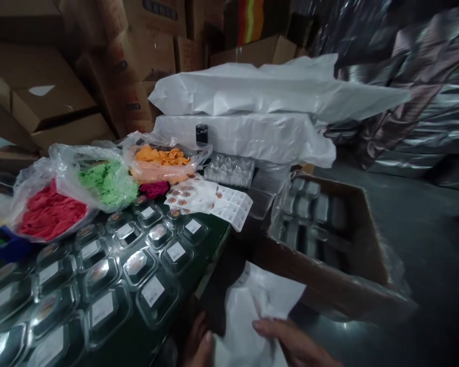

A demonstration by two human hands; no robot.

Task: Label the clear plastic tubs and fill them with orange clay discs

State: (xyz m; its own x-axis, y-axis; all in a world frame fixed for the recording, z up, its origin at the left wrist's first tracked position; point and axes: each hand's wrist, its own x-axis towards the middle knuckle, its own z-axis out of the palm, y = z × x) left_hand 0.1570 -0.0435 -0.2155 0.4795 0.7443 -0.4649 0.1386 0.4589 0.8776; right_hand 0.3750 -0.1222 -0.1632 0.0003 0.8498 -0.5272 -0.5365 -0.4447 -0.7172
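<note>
Two hands are right at the bottom, at six o'clock. The left hand (199, 344) has its fingers curled and pressed on the edge of a white plastic bag (252, 311). The right hand (290, 341) lies flat on the bag with its fingers stretched out and close together. The bag sits just below a cardboard box (340, 255) full of clear trays, at three o'clock. At nine o'clock, rows of small clear boxes with labels (99, 275) cover the table. Behind them, at ten o'clock, sit bags of red stuff (49, 214), green stuff (107, 183) and orange stuff (160, 158). Sticker sheets (214, 201) lie near the middle.
</note>
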